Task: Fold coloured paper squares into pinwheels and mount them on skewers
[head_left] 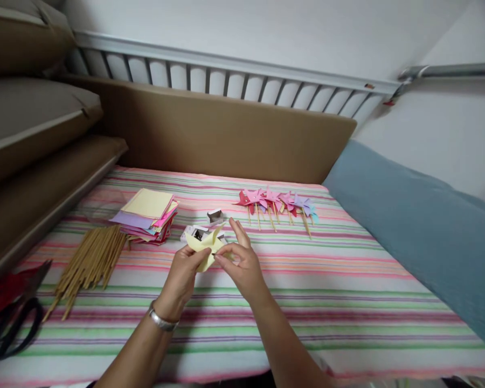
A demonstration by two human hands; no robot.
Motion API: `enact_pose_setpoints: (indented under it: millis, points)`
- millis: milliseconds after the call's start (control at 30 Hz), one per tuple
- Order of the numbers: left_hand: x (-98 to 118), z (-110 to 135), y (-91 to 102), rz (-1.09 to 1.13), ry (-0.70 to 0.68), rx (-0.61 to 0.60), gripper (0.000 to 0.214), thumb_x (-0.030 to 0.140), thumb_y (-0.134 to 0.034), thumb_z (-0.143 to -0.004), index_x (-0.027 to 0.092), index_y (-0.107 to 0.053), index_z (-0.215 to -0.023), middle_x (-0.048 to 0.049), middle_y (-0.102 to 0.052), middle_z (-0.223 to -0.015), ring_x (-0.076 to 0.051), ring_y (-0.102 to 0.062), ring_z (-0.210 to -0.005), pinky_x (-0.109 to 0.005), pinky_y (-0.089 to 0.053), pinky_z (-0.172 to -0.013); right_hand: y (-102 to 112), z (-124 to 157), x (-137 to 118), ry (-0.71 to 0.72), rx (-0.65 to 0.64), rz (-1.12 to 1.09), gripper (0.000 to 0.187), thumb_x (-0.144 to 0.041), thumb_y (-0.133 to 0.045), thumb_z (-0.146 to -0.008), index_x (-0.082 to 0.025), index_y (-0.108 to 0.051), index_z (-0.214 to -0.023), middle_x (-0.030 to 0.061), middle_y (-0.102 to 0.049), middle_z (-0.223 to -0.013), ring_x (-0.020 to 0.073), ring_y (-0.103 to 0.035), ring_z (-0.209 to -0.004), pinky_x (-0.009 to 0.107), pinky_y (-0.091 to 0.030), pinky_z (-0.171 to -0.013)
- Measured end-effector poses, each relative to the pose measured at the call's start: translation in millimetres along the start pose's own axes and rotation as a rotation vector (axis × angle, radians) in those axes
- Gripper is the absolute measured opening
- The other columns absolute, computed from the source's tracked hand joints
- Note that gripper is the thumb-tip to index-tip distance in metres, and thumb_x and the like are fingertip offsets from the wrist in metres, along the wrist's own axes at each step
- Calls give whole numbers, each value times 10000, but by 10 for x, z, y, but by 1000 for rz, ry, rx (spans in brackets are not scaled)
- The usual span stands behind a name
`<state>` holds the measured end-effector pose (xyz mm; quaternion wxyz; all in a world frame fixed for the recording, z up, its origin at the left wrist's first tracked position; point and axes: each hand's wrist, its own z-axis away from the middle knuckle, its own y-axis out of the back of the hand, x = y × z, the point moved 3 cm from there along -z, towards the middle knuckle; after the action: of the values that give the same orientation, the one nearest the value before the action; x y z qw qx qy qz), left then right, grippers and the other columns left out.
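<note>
At the centre of the frame, a yellow paper [205,243], blades curled in toward its middle, held just above a striped cloth [327,328]. Left hand [182,274]: thumb and fingers clamped on the paper's left side; silver band [163,320] at that wrist. Right hand [246,268]: thumb and index together on a small dark piece [214,254] at the paper's middle, other fingers raised and apart.

Just behind the paper, a small white tray [191,233] with dark bits inside, partly hidden; near it, an open box sleeve [215,217].

Left of centre: stack of coloured sheets [149,203], cream on top. Below it, a loose bundle of thin sticks [87,256]. Lower left edge: black-handled scissors [35,328], beside something red [4,291], too blurred to identify.

Right of centre, farther up: row of pinwheels [272,196] on sticks, overlapping; red, pink, lilac, blue. Brown board-like cushion [226,137] upright behind; blue padding [412,215] along the right.
</note>
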<state>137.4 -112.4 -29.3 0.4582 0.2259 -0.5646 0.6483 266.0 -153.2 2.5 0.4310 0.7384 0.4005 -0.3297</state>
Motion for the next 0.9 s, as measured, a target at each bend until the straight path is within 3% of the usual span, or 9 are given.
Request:
enact_pose_setpoints:
  millis: [233,433,900]
  points:
    - [-35,38,-54,-11,6,-20,333,238,-792,-518,126,-715,-822,-73,-734,-813,-200,-650,-759,-289,-469,-724,-9,46,38,-69,-23,-57,82,-283,-640,-747,-222,-675,-705,14,-295,-1477,243,-192,-1379,441,-305,-1049]
    - [-61,39,-75,-1,13,-35,285,216,-788,-530,137,-724,-797,-54,-736,-795,-184,-651,-733,-285,-467,-731,38,30,52,-66,-30,-62,44,-244,-657,-739,-219,-683,-713,13,-317,-1467,225,-192,-1382,406,-208,-1099]
    - [-72,26,-37,-15,33,-109,220,186,-780,-588,162,-737,-802,-48,-743,-803,-151,-658,-738,-237,-480,-714,49,23,93,-161,-55,-144,33,-228,-674,-716,-221,-688,-687,45,-379,-1432,243,-266,-1351,450,-240,-1075]
